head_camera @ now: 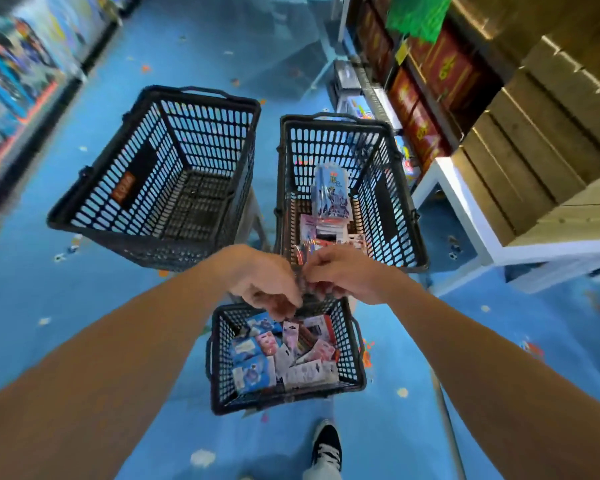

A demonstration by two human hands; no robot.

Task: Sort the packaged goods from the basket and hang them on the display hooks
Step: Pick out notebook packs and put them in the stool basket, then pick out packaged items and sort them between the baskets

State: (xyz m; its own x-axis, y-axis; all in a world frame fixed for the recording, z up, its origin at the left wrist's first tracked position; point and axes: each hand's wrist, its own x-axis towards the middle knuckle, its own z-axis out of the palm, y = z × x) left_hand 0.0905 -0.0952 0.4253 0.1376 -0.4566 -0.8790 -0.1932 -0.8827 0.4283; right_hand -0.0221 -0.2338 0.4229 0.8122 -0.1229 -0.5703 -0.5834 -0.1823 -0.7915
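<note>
**A:** Where is the item being handled?

**B:** A small shiny packet [302, 268] is pinched between the left hand [264, 282] and the right hand [349, 275]. The hands are brought together, fingers curled on it. Its print is lost to blur, and whether more than one packet is held cannot be told.

**A:** What lies below it?

**B:** A black plastic mesh basket [222, 362] is set on the floor beneath the hands. A jumble of loose blue, pink and white packets [281, 358] is left in it.

**A:** Has anything been sorted?

**B:** It is judged so. In a second black mesh basket [378, 188], beyond the hands to the right, an upright stack of blue packets [331, 195] is stood with flatter ones laid before it. A third black mesh basket [146, 181], to the left, is seen with nothing in it.

**A:** And the hanging?

**B:** No display hooks can be made out, so that part is judged not yet begun. Sorting is judged partly done, with many packets left.
</note>
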